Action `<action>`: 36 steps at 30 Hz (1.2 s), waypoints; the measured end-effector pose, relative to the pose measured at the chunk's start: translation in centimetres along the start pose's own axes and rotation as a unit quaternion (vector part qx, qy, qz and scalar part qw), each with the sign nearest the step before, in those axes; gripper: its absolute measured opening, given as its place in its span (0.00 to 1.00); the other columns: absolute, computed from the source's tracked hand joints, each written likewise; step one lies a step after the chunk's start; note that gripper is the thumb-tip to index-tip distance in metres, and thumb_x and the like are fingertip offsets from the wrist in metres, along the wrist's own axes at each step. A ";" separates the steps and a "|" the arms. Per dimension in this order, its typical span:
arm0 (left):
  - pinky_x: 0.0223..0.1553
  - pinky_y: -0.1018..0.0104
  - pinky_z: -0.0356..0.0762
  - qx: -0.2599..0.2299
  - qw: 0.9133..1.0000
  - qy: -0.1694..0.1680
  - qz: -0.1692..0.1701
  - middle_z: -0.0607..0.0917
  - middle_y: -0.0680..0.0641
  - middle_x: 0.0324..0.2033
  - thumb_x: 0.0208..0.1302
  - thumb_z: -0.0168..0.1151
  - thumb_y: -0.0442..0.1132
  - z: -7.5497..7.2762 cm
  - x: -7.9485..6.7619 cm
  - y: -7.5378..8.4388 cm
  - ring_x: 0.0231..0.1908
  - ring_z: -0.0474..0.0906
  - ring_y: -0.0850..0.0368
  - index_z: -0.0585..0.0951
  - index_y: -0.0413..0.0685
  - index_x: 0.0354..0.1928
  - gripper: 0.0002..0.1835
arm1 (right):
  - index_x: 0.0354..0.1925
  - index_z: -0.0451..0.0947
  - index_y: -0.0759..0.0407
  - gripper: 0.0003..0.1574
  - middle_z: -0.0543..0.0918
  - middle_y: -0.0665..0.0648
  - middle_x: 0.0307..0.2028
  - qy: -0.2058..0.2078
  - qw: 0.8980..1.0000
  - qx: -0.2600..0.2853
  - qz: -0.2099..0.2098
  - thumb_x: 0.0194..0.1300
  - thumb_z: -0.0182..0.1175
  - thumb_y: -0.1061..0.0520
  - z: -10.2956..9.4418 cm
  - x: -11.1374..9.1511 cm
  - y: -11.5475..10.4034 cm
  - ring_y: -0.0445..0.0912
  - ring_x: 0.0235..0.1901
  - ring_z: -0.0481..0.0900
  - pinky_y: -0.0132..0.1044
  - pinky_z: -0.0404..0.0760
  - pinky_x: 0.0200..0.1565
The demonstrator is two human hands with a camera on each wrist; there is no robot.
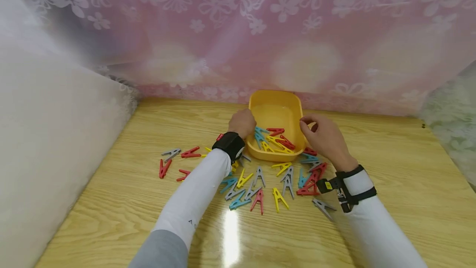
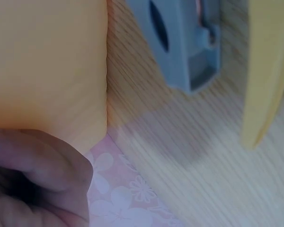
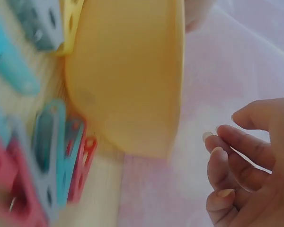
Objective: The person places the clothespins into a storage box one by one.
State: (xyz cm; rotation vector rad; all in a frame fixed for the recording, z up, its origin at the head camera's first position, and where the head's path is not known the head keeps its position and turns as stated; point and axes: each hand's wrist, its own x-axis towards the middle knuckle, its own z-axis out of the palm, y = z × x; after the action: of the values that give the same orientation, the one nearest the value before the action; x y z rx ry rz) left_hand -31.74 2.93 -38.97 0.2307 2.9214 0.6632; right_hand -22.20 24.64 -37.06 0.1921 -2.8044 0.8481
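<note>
A yellow plastic basin [image 1: 277, 113] stands at the back of the table, with red, blue and yellow clothespins [image 1: 276, 140] heaped in its near end. My left hand [image 1: 242, 123] grips the basin's left rim with curled fingers; the left wrist view shows its fingers [image 2: 47, 161] against the yellow wall. Beside the right rim is my right hand [image 1: 322, 135], its fingers loosely bent and holding nothing. In the right wrist view, a gap separates those fingertips [image 3: 217, 156] from the basin wall [image 3: 128, 80].
Loose clothespins in grey, red, yellow and blue lie in front of the basin, among them a yellow clothespin [image 1: 279, 199] and a grey clothespin [image 1: 324, 208]. Red clothespins [image 1: 315, 179] cluster near the right wrist. A pink floral cloth [image 1: 230, 44] hangs behind the wooden table [image 1: 122, 210].
</note>
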 end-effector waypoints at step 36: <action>0.30 0.63 0.76 0.017 1.000 -0.014 -0.012 0.80 0.44 0.29 0.69 0.51 0.37 0.0 0.3 0.2 0.29 0.77 0.52 0.81 0.39 0.33 0.12 | 0.41 0.77 0.57 0.25 0.74 0.48 0.28 -0.249 0.966 -0.013 0.075 0.54 0.70 0.41 -2.0 -15.0 4.0 0.42 0.27 0.70 0.36 0.71 0.30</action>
State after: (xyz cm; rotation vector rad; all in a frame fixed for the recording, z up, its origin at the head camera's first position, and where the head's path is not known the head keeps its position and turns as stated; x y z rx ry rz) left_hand -31.98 3.12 -38.87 0.2071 2.9054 0.6018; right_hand -8.10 29.99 -41.06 0.2167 -3.3326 0.8995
